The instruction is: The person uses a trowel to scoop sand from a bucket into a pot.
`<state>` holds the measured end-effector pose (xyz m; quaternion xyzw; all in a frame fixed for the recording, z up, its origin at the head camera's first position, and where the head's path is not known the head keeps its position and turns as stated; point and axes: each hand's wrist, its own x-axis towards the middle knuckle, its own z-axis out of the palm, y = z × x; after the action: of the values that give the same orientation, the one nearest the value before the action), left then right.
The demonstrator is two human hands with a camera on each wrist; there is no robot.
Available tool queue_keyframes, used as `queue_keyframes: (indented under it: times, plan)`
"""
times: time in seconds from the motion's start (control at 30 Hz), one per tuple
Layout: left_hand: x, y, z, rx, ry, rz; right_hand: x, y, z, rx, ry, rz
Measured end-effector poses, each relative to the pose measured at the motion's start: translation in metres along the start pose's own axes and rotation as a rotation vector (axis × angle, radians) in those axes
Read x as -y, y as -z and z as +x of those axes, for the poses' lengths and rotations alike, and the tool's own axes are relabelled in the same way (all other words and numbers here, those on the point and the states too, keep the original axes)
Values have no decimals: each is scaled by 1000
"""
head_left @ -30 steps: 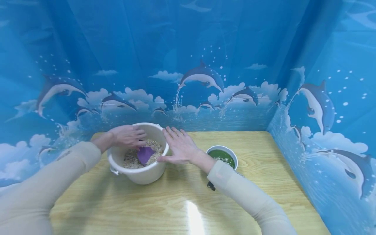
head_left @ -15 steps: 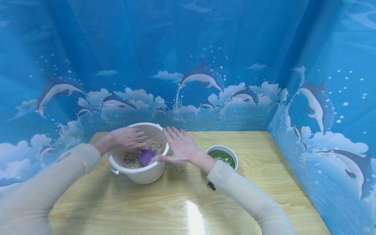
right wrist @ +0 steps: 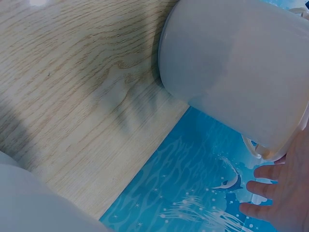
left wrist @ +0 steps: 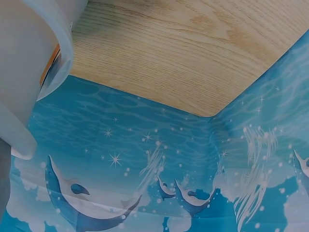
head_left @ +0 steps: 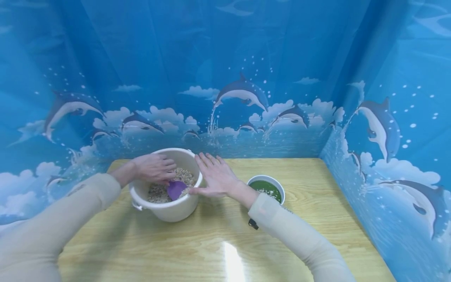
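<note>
Inside a white bucket (head_left: 175,213) my left hand (head_left: 155,168) reaches over the left rim, fingers curled down at a purple scoop (head_left: 176,190). The scoop sits in pale, oat-like grain (head_left: 157,193), its handle end hidden by the fingers. My right hand (head_left: 216,178) lies flat with spread fingers against the bucket's right rim. In the right wrist view, the bucket's side (right wrist: 231,63) fills the upper right, with straight right-hand fingers (right wrist: 260,189) by its rim. The left wrist view shows the bucket's rim (left wrist: 67,53) but not my left hand.
A white-rimmed bowl (head_left: 283,192) with a green inside and some pale grain stands right of my right hand. A small black object (head_left: 253,224) shows beside the right forearm. The wooden table (head_left: 169,250) meets a blue dolphin-print curtain (head_left: 211,129) behind and at the right.
The purple scoop has shifted slightly right in the grain and turned, with my left hand lowering a little. My right hand has stayed at the rim.
</note>
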<state>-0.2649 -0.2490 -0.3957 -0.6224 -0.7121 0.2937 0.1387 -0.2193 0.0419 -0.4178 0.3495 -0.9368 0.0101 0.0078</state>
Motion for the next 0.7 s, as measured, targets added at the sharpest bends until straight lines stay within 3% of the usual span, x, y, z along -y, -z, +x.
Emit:
queue_keyframes:
  times: [0.7]
  plan:
    - [1,-1,-3,-42,36,-64,1,2,0,11,-3,-11]
